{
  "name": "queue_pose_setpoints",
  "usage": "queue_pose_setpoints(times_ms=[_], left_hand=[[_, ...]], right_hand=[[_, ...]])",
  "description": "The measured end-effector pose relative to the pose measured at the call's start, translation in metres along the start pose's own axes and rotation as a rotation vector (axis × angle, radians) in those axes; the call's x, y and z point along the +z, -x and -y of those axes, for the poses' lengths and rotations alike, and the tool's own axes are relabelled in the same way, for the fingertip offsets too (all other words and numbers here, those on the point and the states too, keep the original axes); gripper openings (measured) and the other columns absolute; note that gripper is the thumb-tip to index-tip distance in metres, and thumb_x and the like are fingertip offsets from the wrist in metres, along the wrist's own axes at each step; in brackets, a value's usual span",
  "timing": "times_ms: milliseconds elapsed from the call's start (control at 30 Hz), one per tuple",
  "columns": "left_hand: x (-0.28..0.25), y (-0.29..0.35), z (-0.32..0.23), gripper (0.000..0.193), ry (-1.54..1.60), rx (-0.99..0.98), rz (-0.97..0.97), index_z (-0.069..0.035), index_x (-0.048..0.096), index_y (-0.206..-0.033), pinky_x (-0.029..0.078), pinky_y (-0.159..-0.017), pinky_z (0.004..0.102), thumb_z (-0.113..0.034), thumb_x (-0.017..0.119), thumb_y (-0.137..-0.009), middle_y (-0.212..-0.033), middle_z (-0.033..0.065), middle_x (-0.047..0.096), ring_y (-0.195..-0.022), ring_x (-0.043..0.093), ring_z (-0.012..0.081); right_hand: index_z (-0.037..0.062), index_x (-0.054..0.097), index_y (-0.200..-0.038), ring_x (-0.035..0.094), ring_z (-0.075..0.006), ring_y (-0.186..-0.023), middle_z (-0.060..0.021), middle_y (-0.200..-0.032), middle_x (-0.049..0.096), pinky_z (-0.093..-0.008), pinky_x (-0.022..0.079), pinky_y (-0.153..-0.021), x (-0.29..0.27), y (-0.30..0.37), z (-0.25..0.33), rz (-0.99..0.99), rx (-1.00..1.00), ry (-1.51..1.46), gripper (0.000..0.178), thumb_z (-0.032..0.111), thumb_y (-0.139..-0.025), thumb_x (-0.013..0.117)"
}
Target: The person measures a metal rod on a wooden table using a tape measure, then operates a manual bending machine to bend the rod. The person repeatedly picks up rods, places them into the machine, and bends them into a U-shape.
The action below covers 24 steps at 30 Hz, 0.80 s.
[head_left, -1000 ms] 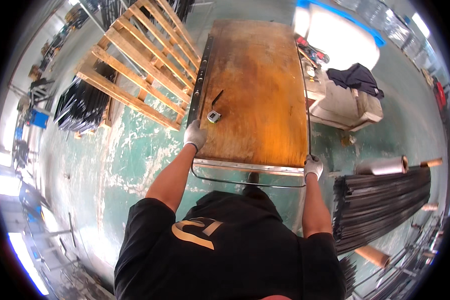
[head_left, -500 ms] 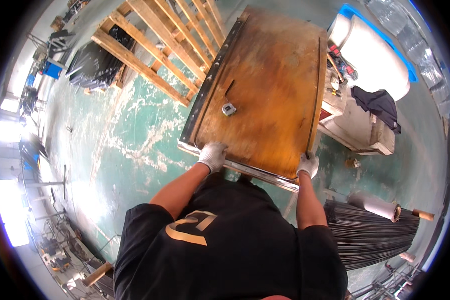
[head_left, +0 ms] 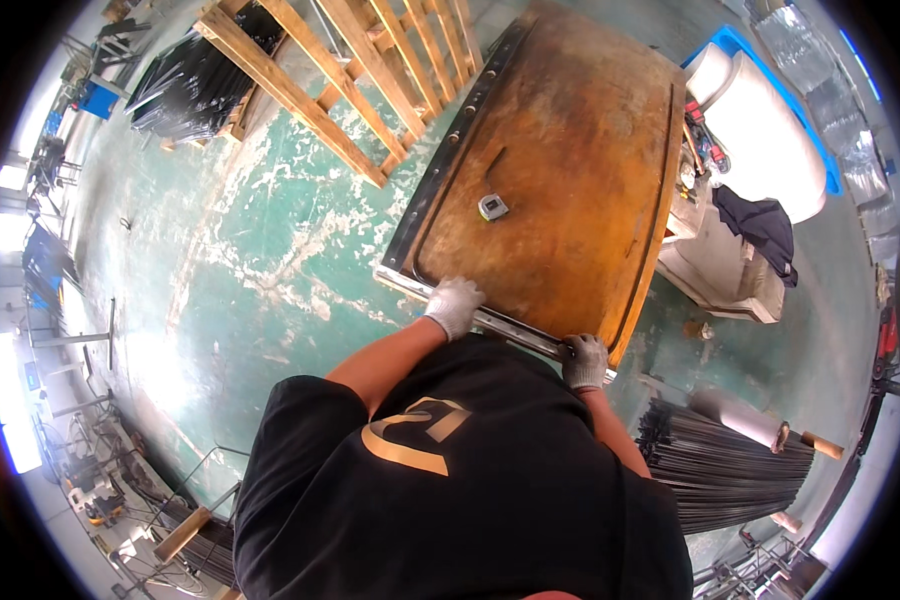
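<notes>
A worn brown worktable (head_left: 580,130) stands before me, with a dark strip along its left side. On it lies a long thin dark metal frame (head_left: 448,205) with rounded corners, its bars running near the table's edges. My left hand (head_left: 455,306), in a whitish knit glove, is closed on the frame near its near-left corner. At the near-right corner my right hand (head_left: 583,362), in a dirtier glove, is closed around the frame; its fingers partly hide the grip. A small tape measure (head_left: 492,207) lies on the tabletop, a short dark bent piece (head_left: 495,160) just beyond it.
Wooden pallet slats (head_left: 340,90) stand left of the table, with a black-wrapped bundle (head_left: 195,80) beyond. To the right are a bench (head_left: 715,255) with tools and a dark cloth (head_left: 757,228), and large white rolls (head_left: 770,130). A stack of dark rods (head_left: 725,465) lies at lower right.
My right hand has moved in toward my body and closer to my left hand, along the near edge. The view has shifted, so the table appears further right.
</notes>
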<state>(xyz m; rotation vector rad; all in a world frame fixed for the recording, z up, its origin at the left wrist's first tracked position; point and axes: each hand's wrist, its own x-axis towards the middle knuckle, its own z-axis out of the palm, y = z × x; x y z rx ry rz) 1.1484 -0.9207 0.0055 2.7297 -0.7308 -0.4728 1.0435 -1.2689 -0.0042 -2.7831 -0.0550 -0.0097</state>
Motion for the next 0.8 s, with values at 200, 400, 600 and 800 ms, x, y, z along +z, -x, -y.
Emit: queue_pose_setpoints(times_ms=[200,400,600,800], left_hand=[[0.003,0.007,0.006,0.017,0.013,0.055,-0.036,-0.014,0.080,-0.102,0.053,-0.101,0.0477,-0.016,0.068,-0.090,-0.110,0.0107,0.073,-0.113,0.068,0.0332],[-0.003,0.000,0.009,0.018,0.007,0.033,0.028,-0.014,0.080,-0.103,0.054,-0.101,0.0475,-0.015,0.067,-0.091,-0.111,0.0109,0.074,-0.115,0.069,0.0327],[-0.001,-0.004,0.015,0.016,0.030,0.015,0.033,-0.015,0.080,-0.104,0.054,-0.101,0.0482,-0.019,0.068,-0.094,-0.111,0.0109,0.073,-0.115,0.069,0.0332],[-0.001,-0.001,0.019,0.016,0.049,-0.005,0.039,-0.014,0.080,-0.104,0.053,-0.102,0.0487,-0.022,0.069,-0.095,-0.112,0.0117,0.073,-0.117,0.068,0.0340]], right_hand=[[0.0164,0.082,-0.087,0.071,-0.0347,-0.099,-0.0087,-0.095,0.077,-0.0491,0.056,-0.087,0.007,-0.003,0.002,0.013,0.067,0.029,0.010,0.026,-0.086,0.085],[0.0147,0.082,-0.084,0.071,-0.0354,-0.097,-0.0092,-0.094,0.077,-0.0489,0.057,-0.085,0.006,-0.005,0.009,-0.001,0.077,0.059,0.010,0.024,-0.086,0.083],[0.0146,0.080,-0.084,0.071,-0.0370,-0.094,-0.0105,-0.092,0.076,-0.0501,0.056,-0.082,0.008,-0.008,0.014,-0.014,-0.034,0.049,0.008,0.022,-0.085,0.080],[0.0153,0.077,-0.084,0.070,-0.0366,-0.097,-0.0102,-0.094,0.075,-0.0510,0.055,-0.085,0.016,-0.008,0.013,0.029,-0.015,0.080,0.011,0.026,-0.088,0.079]])
